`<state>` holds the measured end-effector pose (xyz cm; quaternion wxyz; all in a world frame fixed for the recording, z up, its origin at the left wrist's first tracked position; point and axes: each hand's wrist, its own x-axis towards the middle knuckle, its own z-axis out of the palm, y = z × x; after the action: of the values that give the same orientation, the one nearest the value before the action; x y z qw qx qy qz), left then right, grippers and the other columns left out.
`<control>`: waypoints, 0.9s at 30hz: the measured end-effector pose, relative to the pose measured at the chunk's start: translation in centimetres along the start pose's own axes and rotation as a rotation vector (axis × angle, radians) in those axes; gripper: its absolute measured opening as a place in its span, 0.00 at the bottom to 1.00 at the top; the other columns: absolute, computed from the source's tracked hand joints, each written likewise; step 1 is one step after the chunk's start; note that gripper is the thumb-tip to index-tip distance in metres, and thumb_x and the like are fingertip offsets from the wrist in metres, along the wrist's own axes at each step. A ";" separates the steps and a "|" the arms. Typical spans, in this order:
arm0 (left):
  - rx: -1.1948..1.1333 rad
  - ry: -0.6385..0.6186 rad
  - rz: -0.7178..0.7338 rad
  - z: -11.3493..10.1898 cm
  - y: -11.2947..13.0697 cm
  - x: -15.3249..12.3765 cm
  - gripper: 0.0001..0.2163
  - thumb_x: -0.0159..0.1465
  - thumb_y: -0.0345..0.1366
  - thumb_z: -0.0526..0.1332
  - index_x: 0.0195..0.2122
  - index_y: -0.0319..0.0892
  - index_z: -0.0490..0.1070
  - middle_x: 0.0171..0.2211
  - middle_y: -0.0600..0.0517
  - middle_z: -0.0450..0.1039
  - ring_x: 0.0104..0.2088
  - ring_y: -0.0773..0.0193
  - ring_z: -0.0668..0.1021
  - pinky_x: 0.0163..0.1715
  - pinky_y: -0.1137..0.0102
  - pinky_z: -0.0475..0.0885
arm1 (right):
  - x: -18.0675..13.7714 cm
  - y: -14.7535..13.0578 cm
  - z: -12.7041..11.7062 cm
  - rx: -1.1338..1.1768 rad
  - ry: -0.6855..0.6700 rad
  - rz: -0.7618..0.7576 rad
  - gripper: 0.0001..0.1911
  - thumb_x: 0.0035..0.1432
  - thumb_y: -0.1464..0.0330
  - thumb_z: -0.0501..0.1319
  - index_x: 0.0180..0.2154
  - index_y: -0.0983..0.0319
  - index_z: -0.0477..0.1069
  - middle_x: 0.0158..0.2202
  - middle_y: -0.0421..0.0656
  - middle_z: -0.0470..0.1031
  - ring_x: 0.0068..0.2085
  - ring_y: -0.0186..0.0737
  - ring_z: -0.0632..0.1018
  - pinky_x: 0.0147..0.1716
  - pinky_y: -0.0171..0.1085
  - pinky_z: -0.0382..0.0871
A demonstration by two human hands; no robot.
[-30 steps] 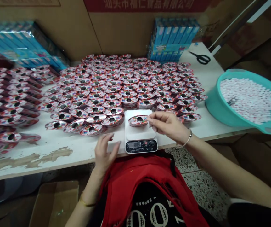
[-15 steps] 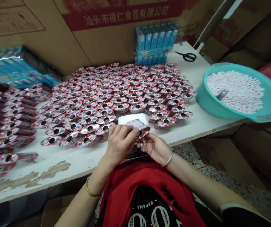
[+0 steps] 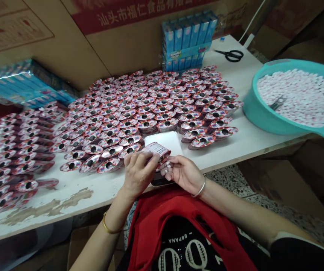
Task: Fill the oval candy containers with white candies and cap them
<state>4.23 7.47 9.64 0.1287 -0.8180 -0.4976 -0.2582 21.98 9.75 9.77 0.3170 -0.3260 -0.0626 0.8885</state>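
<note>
Table [image 3: 246, 141] white (worn); wall [image 3: 122, 51] cardboard; left hand [image 3: 139, 171], right hand [image 3: 183, 173]: grip closed on packet [image 3: 157, 150]

black printed top [image 3: 184, 244] | red cloth [image 3: 156, 214] | gold bangle [image 3: 109, 228] left | silver bangle [image 3: 201, 187] right

Food-packing workshop: rows of filled candy packs [image 3: 150, 109], scale [image 3: 164, 141], cartons [image 3: 122, 49].
</note>
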 end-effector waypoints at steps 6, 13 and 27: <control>0.034 0.012 0.024 0.1 -0.2 -0.4 0.12 0.59 0.32 0.64 0.45 0.48 0.71 0.37 0.50 0.73 0.40 0.62 0.71 0.44 0.64 0.59 | 0.1 0.5 0.5 -0.159 -0.009 -0.078 0.05 0.51 0.72 0.62 0.31 0.68 0.72 0.29 0.45 0.73 0.27 0.33 0.73 0.21 0.27 0.66; -0.008 0.014 0.019 -2.1 -0.2 0.0 0.13 0.60 0.31 0.63 0.45 0.50 0.71 0.38 0.51 0.72 0.41 0.63 0.70 0.45 0.65 0.59 | -0.4 0.9 1.6 -0.049 -0.076 -0.062 0.07 0.51 0.70 0.56 0.29 0.67 0.71 0.24 0.44 0.70 0.26 0.35 0.73 0.22 0.29 0.68; 0.001 0.025 0.001 -2.0 0.1 -0.4 0.15 0.59 0.31 0.64 0.47 0.52 0.70 0.38 0.51 0.72 0.41 0.62 0.71 0.45 0.63 0.59 | -0.7 0.9 1.6 -0.021 -0.081 -0.062 0.06 0.55 0.72 0.53 0.30 0.65 0.67 0.25 0.43 0.67 0.28 0.35 0.73 0.24 0.29 0.68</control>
<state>3.63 6.19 11.11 0.1355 -0.8150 -0.4955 -0.2681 20.91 8.80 11.13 0.3383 -0.2909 -0.0949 0.8899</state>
